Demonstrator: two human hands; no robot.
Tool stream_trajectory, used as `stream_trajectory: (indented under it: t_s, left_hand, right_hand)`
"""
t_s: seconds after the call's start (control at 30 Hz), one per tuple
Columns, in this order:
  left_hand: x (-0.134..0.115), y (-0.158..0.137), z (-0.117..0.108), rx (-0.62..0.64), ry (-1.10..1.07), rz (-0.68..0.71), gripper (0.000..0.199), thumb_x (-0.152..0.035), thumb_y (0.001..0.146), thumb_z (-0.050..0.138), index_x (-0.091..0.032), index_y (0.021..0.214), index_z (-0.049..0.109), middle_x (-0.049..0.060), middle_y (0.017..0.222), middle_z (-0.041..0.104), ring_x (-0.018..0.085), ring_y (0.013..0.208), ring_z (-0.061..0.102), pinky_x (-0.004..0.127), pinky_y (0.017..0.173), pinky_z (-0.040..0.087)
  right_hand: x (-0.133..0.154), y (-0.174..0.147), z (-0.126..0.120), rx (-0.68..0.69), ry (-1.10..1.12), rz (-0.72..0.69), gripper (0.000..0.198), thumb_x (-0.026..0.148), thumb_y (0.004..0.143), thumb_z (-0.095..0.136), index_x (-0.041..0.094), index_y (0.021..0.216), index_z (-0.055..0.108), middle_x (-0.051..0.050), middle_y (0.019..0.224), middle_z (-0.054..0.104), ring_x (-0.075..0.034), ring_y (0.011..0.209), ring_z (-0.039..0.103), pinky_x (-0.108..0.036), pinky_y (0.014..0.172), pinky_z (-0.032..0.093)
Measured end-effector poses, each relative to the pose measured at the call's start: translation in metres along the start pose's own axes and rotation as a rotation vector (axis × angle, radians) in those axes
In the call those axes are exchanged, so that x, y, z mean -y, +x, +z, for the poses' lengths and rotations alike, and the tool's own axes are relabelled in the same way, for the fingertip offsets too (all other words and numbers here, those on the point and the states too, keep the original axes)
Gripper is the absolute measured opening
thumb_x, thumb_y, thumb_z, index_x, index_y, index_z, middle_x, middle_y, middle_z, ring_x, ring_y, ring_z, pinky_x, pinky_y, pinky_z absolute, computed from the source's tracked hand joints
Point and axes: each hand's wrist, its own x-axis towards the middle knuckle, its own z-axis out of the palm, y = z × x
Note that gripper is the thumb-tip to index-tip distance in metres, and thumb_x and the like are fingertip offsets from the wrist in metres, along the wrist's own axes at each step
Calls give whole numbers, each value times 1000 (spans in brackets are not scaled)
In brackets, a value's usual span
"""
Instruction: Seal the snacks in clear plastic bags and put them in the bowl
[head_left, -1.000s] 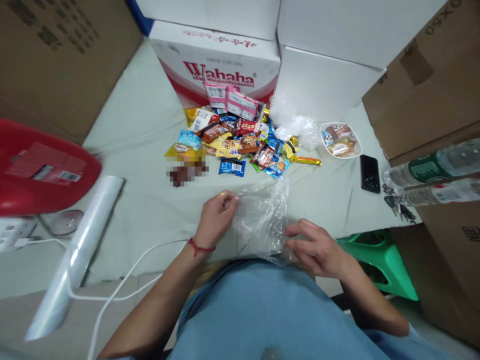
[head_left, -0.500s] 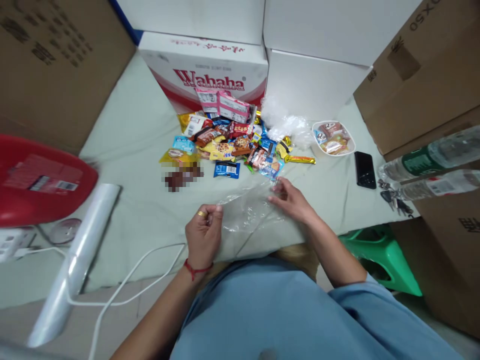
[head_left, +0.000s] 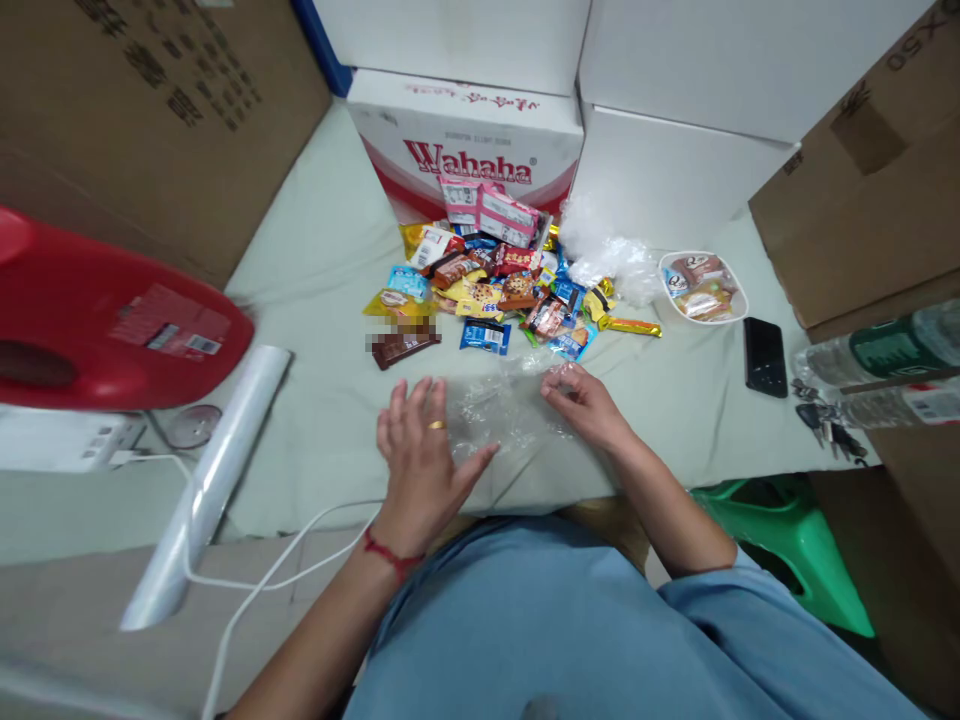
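Observation:
A clear plastic bag (head_left: 502,405) lies crinkled between my hands near the table's front edge. My right hand (head_left: 589,405) pinches its right side with thumb and fingers. My left hand (head_left: 424,460), with a gold ring and a red wrist cord, is open, fingers and thumb spread, at the bag's left side; whether it touches the film I cannot tell. Just beyond the bag is a heap of wrapped snacks (head_left: 480,297). At the near side of the heap lie a blue packet (head_left: 484,336) and a dark brown packet (head_left: 405,346), partly blurred out.
A white tub (head_left: 703,308) of snacks, crumpled clear plastic (head_left: 611,255), a phone (head_left: 765,357), keys (head_left: 829,430) and bottles (head_left: 900,350) are on the right. Left are a red container (head_left: 112,320), a film roll (head_left: 217,470) and a white cable (head_left: 262,585). Boxes (head_left: 472,150) stand behind.
My left hand has let go of the bag's left side and spread its fingers. My right hand keeps its pinch. The view has shifted left.

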Motion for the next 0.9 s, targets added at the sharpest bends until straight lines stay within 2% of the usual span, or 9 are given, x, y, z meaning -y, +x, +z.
stream_trajectory:
  t_s: [0.1,0.17,0.27,0.37,0.53,0.63,0.7,0.8,0.9]
  left_hand:
    - [-12,34,13,24,-25,31,54,-52,93,63,-19,136,64,19,141,66,41,147,47,59,124,26]
    - [-6,53,20,89,-114,-54,34,-45,99,50,-21,101,74,12,104,77,31,111,69,44,104,46]
    - [13,69,25,80,-220,-277,39,-47,99,44,-23,77,65,3,69,67,20,70,60,32,72,44]
    - [28,72,26,116,-266,-461,41,-52,96,47,-24,69,59,-2,56,52,18,59,50,31,62,36]
    - [29,63,29,23,-219,-521,39,-53,90,57,-19,108,66,4,78,66,25,74,61,37,73,45]
    - [22,50,35,-308,-79,-353,55,-50,88,63,-13,130,60,18,113,69,34,108,64,49,97,47]
    - [19,41,38,-380,-25,-166,41,-43,90,64,-18,122,66,19,120,69,35,122,61,55,111,40]
    - [19,31,43,-122,-48,133,21,-29,95,61,-26,112,74,12,117,76,32,131,62,58,122,29]
    - [26,27,43,133,-8,224,34,-31,99,56,-29,129,72,14,144,69,33,145,55,67,127,15]
  right_hand:
    - [4,-4,-4,27,13,-9,31,50,93,66,21,85,68,-6,96,69,-21,96,63,-35,88,51]
    - [2,-9,-10,18,81,109,35,57,90,68,22,87,67,-4,88,67,-20,83,63,-33,77,53]
    - [-10,-21,-22,-38,194,333,45,66,84,70,22,90,63,1,70,60,-17,61,56,-30,59,48]
    - [-24,-33,-32,-71,176,430,47,67,82,70,22,84,61,5,59,52,-14,50,47,-28,51,39]
    - [-35,-41,-33,-92,134,469,42,63,84,69,22,85,61,7,55,50,-12,46,42,-27,48,34]
    - [-33,-39,-32,-128,119,466,41,61,85,69,21,92,62,7,58,52,-13,46,45,-27,49,35]
    - [-30,-37,-32,-124,99,457,41,61,85,68,21,93,62,7,58,53,-13,47,46,-28,51,37]
    - [-28,-39,-35,-92,64,441,41,62,86,66,21,93,63,7,56,51,-14,48,47,-28,53,39]
    - [-33,-44,-49,-41,-6,459,40,60,87,65,21,92,64,5,57,54,-15,50,50,-30,55,41]
